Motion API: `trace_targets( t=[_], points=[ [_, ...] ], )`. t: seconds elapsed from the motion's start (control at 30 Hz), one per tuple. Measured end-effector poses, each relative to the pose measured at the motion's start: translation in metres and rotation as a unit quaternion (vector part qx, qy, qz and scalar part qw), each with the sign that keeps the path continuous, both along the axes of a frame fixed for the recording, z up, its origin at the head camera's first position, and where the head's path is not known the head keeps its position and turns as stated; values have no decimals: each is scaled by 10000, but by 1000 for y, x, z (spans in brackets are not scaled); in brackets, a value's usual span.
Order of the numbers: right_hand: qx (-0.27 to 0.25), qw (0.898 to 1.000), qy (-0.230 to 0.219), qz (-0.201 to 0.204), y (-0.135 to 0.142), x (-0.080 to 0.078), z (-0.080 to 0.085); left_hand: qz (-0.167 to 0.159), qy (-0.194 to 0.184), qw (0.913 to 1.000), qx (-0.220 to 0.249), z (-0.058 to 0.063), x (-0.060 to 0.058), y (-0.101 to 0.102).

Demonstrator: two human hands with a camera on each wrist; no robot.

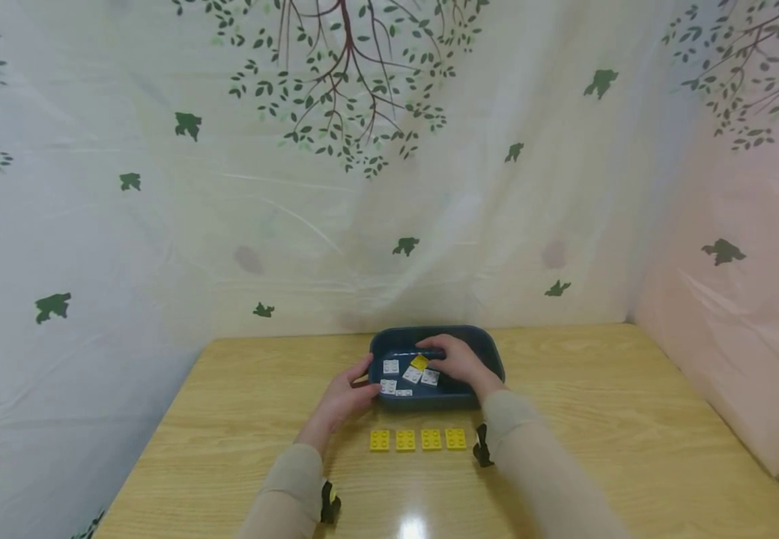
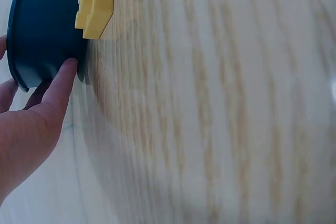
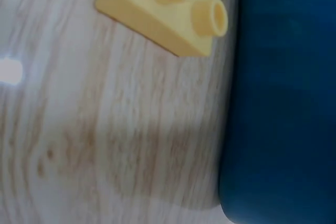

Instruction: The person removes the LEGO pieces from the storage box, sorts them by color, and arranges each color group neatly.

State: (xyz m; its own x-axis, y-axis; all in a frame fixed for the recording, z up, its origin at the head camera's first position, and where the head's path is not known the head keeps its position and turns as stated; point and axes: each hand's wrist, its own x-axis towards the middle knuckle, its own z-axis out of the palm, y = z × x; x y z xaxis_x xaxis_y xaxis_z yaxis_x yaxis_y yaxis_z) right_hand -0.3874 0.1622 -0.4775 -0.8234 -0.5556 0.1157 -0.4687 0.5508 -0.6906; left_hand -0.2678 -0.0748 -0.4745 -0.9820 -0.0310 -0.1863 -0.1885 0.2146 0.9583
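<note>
A dark blue tray [image 1: 423, 404] stands at the back of the table with several white bricks [image 1: 391, 367] inside. My left hand [image 1: 344, 400] grips its left end, thumb on the front wall and fingers round the side; the left wrist view shows this hand [image 2: 31, 135] close up. Inside the tray, my right hand [image 1: 460, 361] reaches over a yellow brick [image 1: 419, 361] that lies tilted on white ones. The thumb is right at the brick's edge and the forefinger stretches past it; I cannot tell whether they pinch it. The right wrist view misses this hand.
Several yellow bricks [image 1: 405, 440], studs up, stand in a spaced row on the wooden table [image 1: 565, 419] in front of the tray. Both forearms flank the row. A leaf-patterned curtain [image 1: 335, 247] hangs behind the table's back edge.
</note>
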Motion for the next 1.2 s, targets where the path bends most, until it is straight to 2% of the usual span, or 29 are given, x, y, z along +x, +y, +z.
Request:
trace_targets(
  t=[0.43,0.87,1.2],
  points=[
    [235,9997,-36,-80,-1,0,-7,3,-23,10000,71,-1,1,2],
    [520,9968,-579,-207,-5,2,-10,21,-8,10000,62,3,7,4],
    [560,9980,-265,-110,-4,4,-11,32,66,9999,123,-2,9,4]
  ],
)
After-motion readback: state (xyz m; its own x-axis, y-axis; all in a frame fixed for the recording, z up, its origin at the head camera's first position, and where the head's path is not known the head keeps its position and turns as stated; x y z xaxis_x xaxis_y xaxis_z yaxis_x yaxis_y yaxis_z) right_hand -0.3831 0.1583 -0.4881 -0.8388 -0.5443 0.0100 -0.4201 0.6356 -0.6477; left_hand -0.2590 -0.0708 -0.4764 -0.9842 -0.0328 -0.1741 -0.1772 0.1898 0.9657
